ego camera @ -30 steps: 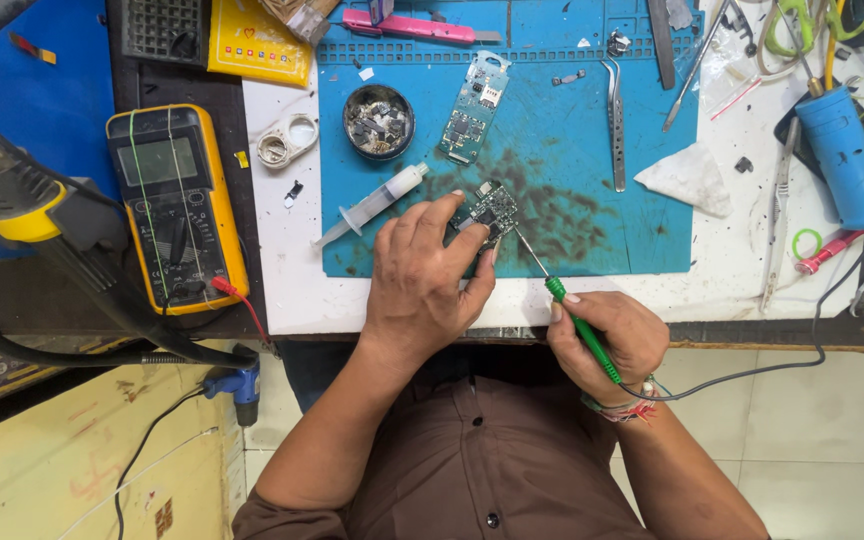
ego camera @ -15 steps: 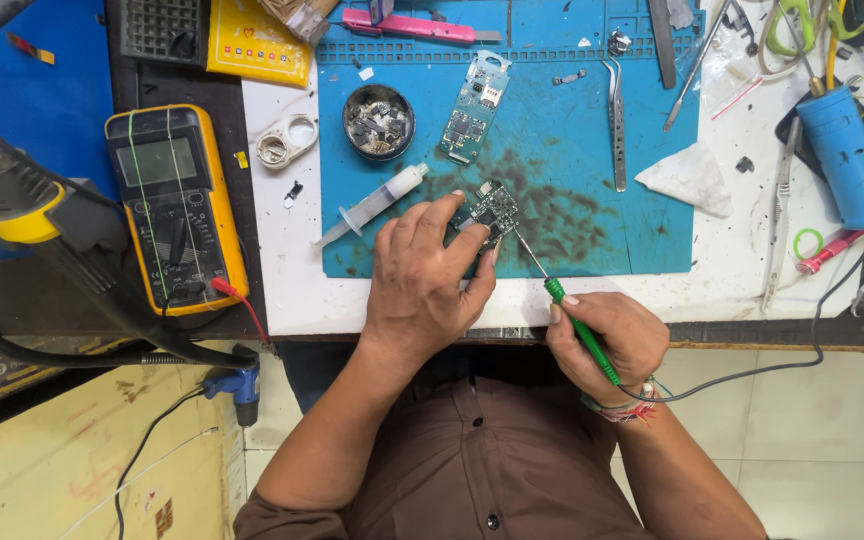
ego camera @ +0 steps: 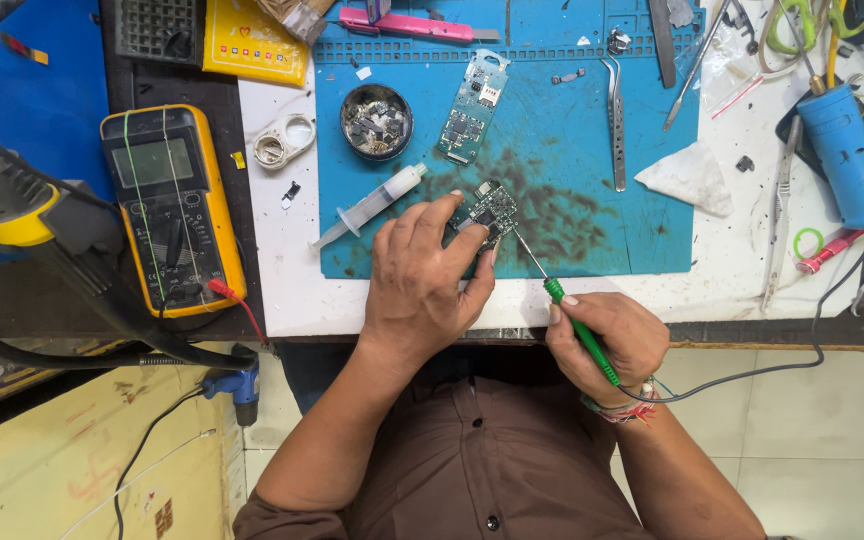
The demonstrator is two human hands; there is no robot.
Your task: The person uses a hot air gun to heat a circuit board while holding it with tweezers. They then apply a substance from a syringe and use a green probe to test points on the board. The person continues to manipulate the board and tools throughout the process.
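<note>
— What do you have in the head view?

— I see my left hand (ego camera: 422, 290) pinning a small dark circuit board (ego camera: 493, 210) to the blue work mat (ego camera: 592, 150), fingers closed around its near edge. My right hand (ego camera: 612, 335) is clenched on a green-handled soldering iron (ego camera: 580, 330); its thin tip reaches the board's right edge.

— And around them?

— A syringe (ego camera: 372, 205) lies just left of the board, touching nothing I hold. Further up the mat sit a round tin of scraps (ego camera: 376, 122), a second, longer circuit board (ego camera: 472, 108) and steel tweezers (ego camera: 616, 125). A yellow multimeter (ego camera: 172, 205) rests well to the left, off the mat.
</note>
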